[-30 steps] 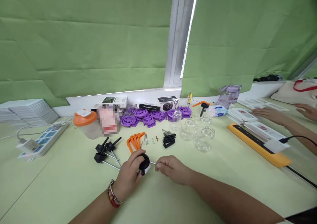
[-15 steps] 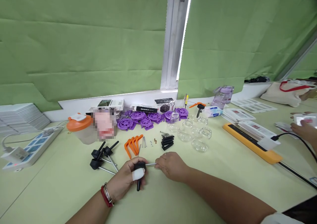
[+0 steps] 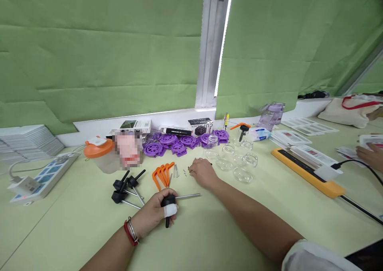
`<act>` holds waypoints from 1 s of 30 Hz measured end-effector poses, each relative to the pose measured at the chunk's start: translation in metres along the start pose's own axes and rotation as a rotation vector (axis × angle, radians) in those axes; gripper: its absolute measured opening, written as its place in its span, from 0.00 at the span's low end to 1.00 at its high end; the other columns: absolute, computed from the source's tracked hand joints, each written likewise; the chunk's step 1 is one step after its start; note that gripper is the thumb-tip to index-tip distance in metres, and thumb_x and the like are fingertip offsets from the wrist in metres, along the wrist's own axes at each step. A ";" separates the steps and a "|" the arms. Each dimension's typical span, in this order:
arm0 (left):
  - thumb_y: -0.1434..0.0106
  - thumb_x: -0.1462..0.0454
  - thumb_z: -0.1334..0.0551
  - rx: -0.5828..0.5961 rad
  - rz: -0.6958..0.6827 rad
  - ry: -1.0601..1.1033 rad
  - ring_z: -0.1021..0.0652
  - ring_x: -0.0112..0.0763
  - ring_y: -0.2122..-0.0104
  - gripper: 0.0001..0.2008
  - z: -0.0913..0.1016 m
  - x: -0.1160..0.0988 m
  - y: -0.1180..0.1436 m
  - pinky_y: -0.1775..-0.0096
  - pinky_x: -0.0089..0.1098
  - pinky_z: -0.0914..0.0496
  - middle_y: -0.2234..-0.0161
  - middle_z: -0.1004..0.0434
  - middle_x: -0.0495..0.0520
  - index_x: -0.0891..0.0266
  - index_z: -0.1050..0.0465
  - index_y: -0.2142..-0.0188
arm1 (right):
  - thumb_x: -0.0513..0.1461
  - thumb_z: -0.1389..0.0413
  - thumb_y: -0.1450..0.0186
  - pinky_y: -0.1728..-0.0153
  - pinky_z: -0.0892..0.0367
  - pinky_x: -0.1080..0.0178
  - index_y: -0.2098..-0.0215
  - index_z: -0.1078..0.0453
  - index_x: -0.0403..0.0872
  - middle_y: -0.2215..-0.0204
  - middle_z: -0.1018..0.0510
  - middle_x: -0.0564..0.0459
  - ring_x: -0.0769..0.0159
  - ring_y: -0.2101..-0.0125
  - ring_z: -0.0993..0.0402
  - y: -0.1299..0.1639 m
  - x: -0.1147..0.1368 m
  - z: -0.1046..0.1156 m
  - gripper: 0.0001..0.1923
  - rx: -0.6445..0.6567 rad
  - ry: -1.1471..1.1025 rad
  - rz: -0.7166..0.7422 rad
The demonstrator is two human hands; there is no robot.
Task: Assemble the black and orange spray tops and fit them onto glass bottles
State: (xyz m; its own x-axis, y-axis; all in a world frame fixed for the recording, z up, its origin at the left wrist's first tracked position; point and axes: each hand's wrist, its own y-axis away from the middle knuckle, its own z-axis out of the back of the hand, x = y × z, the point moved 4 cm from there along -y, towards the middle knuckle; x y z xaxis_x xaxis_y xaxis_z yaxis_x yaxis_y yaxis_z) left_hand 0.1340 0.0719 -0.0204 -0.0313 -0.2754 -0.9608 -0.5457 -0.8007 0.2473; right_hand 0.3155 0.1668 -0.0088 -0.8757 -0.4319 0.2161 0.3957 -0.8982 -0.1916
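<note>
My left hand [image 3: 155, 215] grips a black knob with a metal rod [image 3: 187, 196] that sticks out to the right, low over the table. A white bandage wraps one finger. My right hand [image 3: 203, 172] has reached forward and rests on the table over the small black parts and springs, fingers curled down on them; whether it holds one is hidden. Orange hooks [image 3: 161, 173] and thin metal pins [image 3: 176, 170] lie just left of that hand. More black knobs with rods [image 3: 127, 187] lie left of my left hand.
Clear glass jars [image 3: 239, 163] stand right of my right hand; purple wheels [image 3: 173, 142] and boxes line the back. An orange-lidded container [image 3: 100, 155] and power strip [image 3: 38, 179] sit left. A yellow-black bar [image 3: 308, 175] with a cable lies right, near another person's hand [image 3: 366, 155].
My right hand let go of the rod's end and moved forward to the small parts near the jars. My left hand keeps the knob and rod in nearly the same place.
</note>
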 end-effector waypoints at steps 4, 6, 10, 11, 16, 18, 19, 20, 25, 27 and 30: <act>0.45 0.63 0.36 0.032 0.011 0.000 0.27 0.26 0.74 0.13 0.000 -0.001 0.000 0.74 0.30 0.31 0.65 0.33 0.51 0.61 0.37 0.62 | 0.37 0.45 0.39 0.64 0.47 0.63 0.71 0.25 0.47 0.69 0.24 0.50 0.63 0.64 0.34 0.000 0.002 -0.003 0.07 -0.009 0.027 0.005; 0.45 0.62 0.36 0.044 0.016 0.006 0.27 0.26 0.74 0.14 0.001 -0.002 0.000 0.73 0.30 0.31 0.64 0.32 0.51 0.61 0.38 0.61 | 0.37 0.45 0.40 0.64 0.47 0.63 0.72 0.26 0.46 0.70 0.24 0.50 0.63 0.65 0.34 0.000 0.004 -0.003 0.06 -0.011 0.038 0.011; 0.45 0.62 0.36 0.045 0.004 0.014 0.27 0.26 0.73 0.14 0.002 -0.002 0.000 0.73 0.31 0.30 0.64 0.32 0.52 0.61 0.38 0.61 | 0.34 0.46 0.40 0.64 0.47 0.63 0.73 0.27 0.45 0.70 0.24 0.51 0.64 0.65 0.34 0.002 0.011 -0.003 0.06 -0.007 0.062 0.046; 0.44 0.62 0.36 0.040 0.001 0.017 0.27 0.26 0.74 0.14 0.002 -0.002 0.000 0.73 0.31 0.30 0.64 0.32 0.52 0.61 0.38 0.61 | 0.34 0.47 0.40 0.63 0.47 0.63 0.73 0.28 0.45 0.70 0.24 0.51 0.64 0.65 0.35 0.003 0.013 -0.003 0.07 -0.007 0.069 0.061; 0.45 0.61 0.36 0.013 -0.032 0.017 0.27 0.26 0.75 0.15 0.002 -0.001 0.000 0.73 0.30 0.30 0.65 0.31 0.51 0.61 0.38 0.61 | 0.35 0.51 0.36 0.62 0.45 0.62 0.71 0.28 0.43 0.70 0.23 0.48 0.63 0.65 0.34 0.011 0.021 -0.004 0.11 -0.035 0.120 0.204; 0.44 0.61 0.36 0.002 -0.052 0.016 0.27 0.26 0.75 0.14 0.002 -0.001 0.000 0.73 0.30 0.30 0.66 0.31 0.50 0.60 0.38 0.61 | 0.34 0.52 0.36 0.62 0.45 0.63 0.71 0.28 0.43 0.70 0.23 0.48 0.63 0.67 0.34 0.014 0.022 -0.005 0.12 -0.029 0.111 0.236; 0.44 0.61 0.36 -0.005 -0.055 0.017 0.27 0.26 0.75 0.14 0.001 -0.001 0.000 0.73 0.30 0.30 0.66 0.31 0.50 0.60 0.38 0.61 | 0.34 0.52 0.36 0.62 0.44 0.63 0.71 0.28 0.43 0.70 0.23 0.48 0.64 0.67 0.34 0.015 0.021 -0.004 0.11 -0.025 0.104 0.234; 0.44 0.62 0.36 -0.011 -0.053 0.017 0.27 0.25 0.75 0.14 0.001 -0.001 0.000 0.73 0.30 0.30 0.66 0.31 0.50 0.60 0.38 0.61 | 0.34 0.51 0.36 0.62 0.44 0.63 0.71 0.28 0.43 0.71 0.23 0.48 0.64 0.67 0.33 0.016 0.020 -0.004 0.11 -0.025 0.098 0.225; 0.47 0.62 0.34 -0.011 -0.025 -0.002 0.28 0.25 0.75 0.15 0.000 -0.003 0.002 0.73 0.30 0.30 0.66 0.31 0.50 0.61 0.37 0.62 | 0.35 0.49 0.36 0.62 0.44 0.63 0.66 0.27 0.44 0.67 0.23 0.49 0.63 0.65 0.33 0.014 0.017 0.001 0.08 -0.045 0.099 0.183; 0.48 0.62 0.34 0.003 -0.010 -0.009 0.27 0.26 0.74 0.16 0.001 -0.003 0.002 0.73 0.30 0.30 0.65 0.30 0.51 0.61 0.36 0.61 | 0.36 0.50 0.35 0.61 0.44 0.63 0.65 0.26 0.45 0.66 0.23 0.49 0.64 0.65 0.33 0.009 0.018 0.000 0.09 -0.026 0.109 0.191; 0.48 0.61 0.34 0.025 -0.012 -0.009 0.27 0.26 0.74 0.17 0.004 -0.001 0.001 0.72 0.31 0.30 0.64 0.30 0.53 0.61 0.35 0.60 | 0.36 0.50 0.35 0.62 0.44 0.62 0.69 0.25 0.45 0.69 0.23 0.47 0.63 0.66 0.33 0.003 0.020 -0.005 0.11 0.006 0.126 0.201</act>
State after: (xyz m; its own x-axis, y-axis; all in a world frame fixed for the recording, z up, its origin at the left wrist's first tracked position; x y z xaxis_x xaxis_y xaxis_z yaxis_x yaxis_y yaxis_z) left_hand 0.1300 0.0730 -0.0194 -0.0317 -0.2613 -0.9647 -0.5671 -0.7901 0.2326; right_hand 0.2976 0.1563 -0.0099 -0.8066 -0.5887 0.0533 0.5669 -0.7958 -0.2129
